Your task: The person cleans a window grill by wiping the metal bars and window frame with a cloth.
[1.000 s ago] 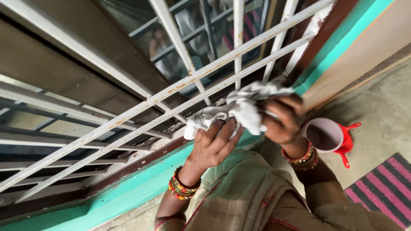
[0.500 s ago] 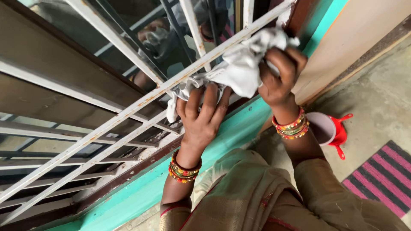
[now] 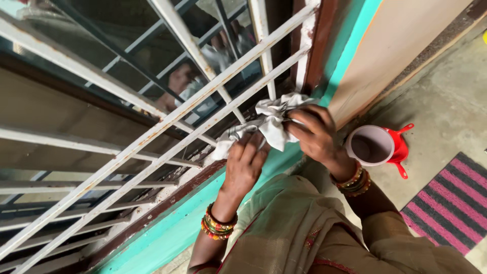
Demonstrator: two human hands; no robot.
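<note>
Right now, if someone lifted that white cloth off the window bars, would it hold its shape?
Probably not. The white cloth is bunched and creased between the left hand and right hand, so it looks floppy. It likely weighs little. Draped over a window bar, it shouldn't roll.

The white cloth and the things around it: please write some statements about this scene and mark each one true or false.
1. Both hands hold the white cloth against the white window grille. True.
2. The red mug stands on the window sill. False: it stands on the concrete floor, to the right of the right hand.
3. The left hand has bangles at its wrist. True.
4. The striped mat is blue and white. False: it is pink and black.
5. The frame band under the window is yellow. False: it is turquoise.
</note>
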